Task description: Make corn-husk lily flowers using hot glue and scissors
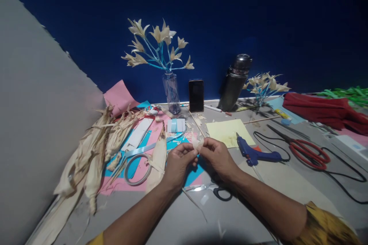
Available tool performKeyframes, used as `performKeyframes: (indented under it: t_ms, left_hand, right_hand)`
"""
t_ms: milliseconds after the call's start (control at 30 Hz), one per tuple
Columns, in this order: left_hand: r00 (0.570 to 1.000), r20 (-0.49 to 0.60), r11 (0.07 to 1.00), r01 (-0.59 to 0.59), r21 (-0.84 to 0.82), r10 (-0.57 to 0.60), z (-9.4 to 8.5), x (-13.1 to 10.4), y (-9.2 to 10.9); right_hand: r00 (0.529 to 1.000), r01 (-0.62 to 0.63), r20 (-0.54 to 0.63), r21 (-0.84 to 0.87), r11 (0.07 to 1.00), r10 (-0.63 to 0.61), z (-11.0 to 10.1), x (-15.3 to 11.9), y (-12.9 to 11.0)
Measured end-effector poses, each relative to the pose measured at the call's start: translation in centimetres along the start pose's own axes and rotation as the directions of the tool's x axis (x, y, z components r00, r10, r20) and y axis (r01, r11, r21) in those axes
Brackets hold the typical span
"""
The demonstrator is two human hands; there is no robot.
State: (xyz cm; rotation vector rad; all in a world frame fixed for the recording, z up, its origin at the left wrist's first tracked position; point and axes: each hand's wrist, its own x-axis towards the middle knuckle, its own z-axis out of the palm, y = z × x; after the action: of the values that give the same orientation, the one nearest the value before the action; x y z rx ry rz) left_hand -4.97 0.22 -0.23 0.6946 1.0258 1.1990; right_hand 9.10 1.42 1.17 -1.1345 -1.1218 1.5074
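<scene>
My left hand (180,160) and my right hand (217,155) meet in the middle of the view. Between their pinched fingertips is a small pale piece of husk (197,144). Its lower part is hidden by the fingers. Blue and pink paper sheets (194,174) lie under the hands. Dark-handled scissors (222,194) rest on the table just below my right hand. To the left of my left hand are a long husk piece (158,153) and a roll of tape (126,172).
Dried corn husks (96,164) pile up at the left. A blue glue gun (258,155) and red-handled scissors (309,153) lie right. Behind stand a vase (171,92) of husk flowers, a phone (196,95), a flask (234,84) and smaller flowers (266,84).
</scene>
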Motion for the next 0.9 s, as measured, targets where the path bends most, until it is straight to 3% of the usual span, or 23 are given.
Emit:
performKeyframes:
  t_ms: [433, 567, 767, 900]
  left_hand:
    - [0.997, 0.067, 0.996, -0.036, 0.086, 0.03, 0.0, -0.4, 0.6]
    - [0.996, 0.062, 0.991, -0.066, 0.116, 0.059, 0.0, -0.4, 0.6]
    - [0.998, 0.045, 0.996, -0.039, 0.081, 0.036, 0.2, -0.3, 0.5]
    - [0.998, 0.059, 1.0, -0.001, 0.007, 0.0, 0.1, -0.3, 0.4]
  right_hand:
    - [1.0, 0.002, 0.016, 0.021, 1.0, -0.002, -0.5, -0.3, 0.2]
    - [0.998, 0.032, -0.053, -0.01, 0.999, -0.032, -1.0, -0.2, -0.8]
    - [0.994, 0.093, -0.042, -0.083, 0.992, -0.097, -1.1, -0.5, -2.3]
    - [1.0, -0.029, -0.002, -0.085, 0.996, 0.029, -1.6, -0.9, -1.9]
